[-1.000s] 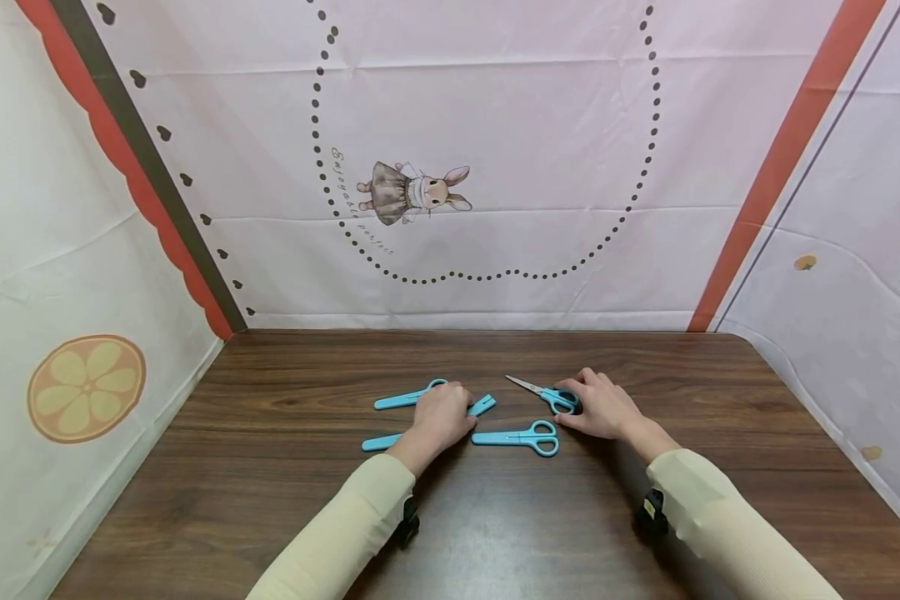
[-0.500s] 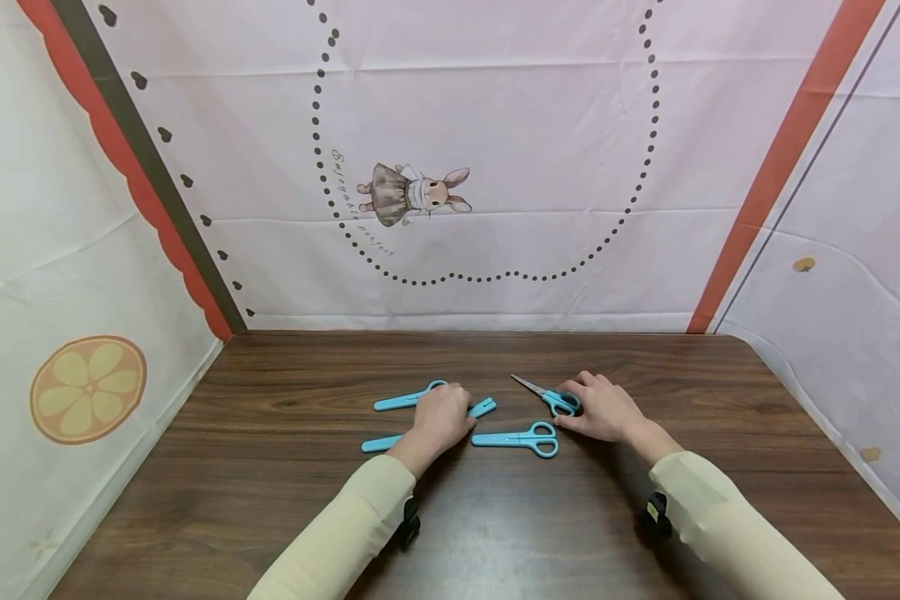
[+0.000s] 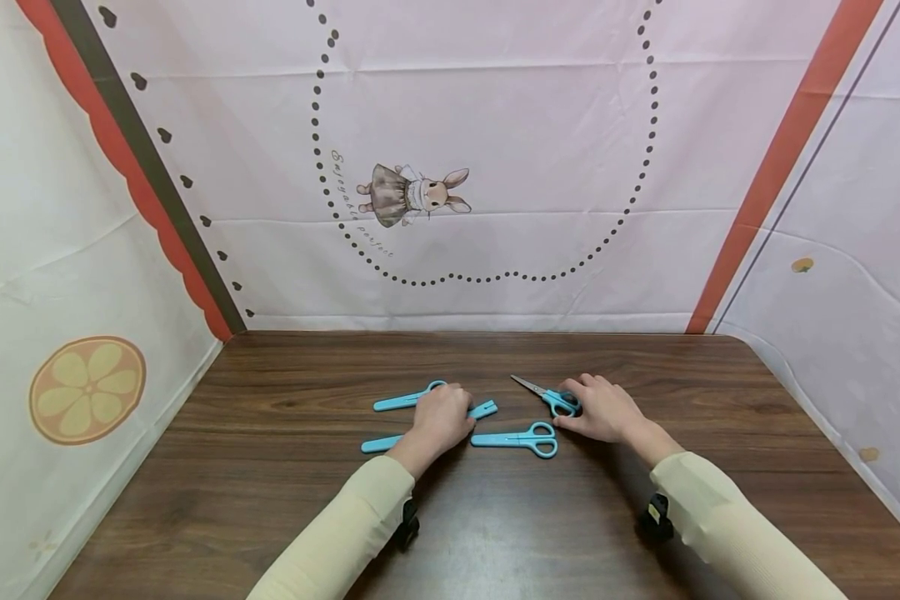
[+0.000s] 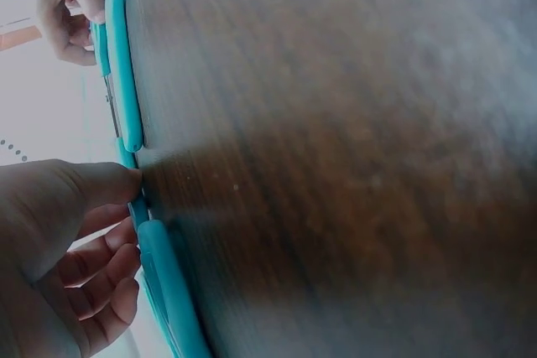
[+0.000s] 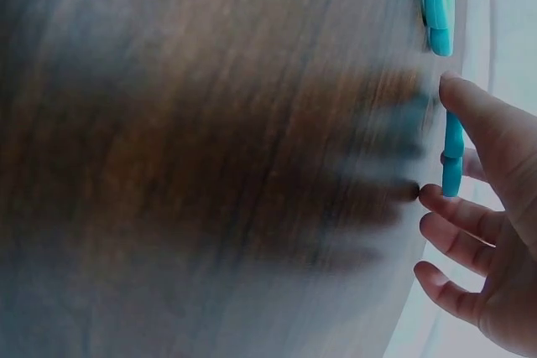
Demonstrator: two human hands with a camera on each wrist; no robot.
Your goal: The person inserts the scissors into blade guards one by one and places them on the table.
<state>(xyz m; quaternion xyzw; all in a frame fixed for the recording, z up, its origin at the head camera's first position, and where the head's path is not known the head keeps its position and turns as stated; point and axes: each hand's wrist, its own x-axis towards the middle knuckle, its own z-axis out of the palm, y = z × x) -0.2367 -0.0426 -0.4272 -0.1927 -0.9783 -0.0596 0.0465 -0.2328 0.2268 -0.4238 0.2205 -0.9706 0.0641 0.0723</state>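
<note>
My left hand point(image 3: 441, 414) pinches a light blue scissor sheath point(image 3: 484, 409) low over the table, its slotted end poking out to the right. In the left wrist view the thumb and forefinger meet on the sheath point(image 4: 138, 210), and the other fingers curl loosely. To the right, a pair of scissors point(image 3: 527, 385) has bare metal blades angled toward the upper left. My right hand point(image 3: 606, 410) holds these scissors by their blue handles, seen edge-on as a handle point(image 5: 453, 136) between thumb and fingers in the right wrist view. A gap separates blade tip and sheath.
Sheathed blue scissors point(image 3: 504, 439) lie between the hands, nearer the body. Another sheathed pair point(image 3: 399, 402) lies behind the left hand, and a blue sheath end point(image 3: 380, 444) shows left of that wrist. All are on the brown wooden table point(image 3: 292, 517); patterned cloth point(image 3: 540, 167) hangs behind.
Over the last second the bare-bladed scissors have shifted slightly to the right with my right hand. The left hand and the sheath have stayed almost still.
</note>
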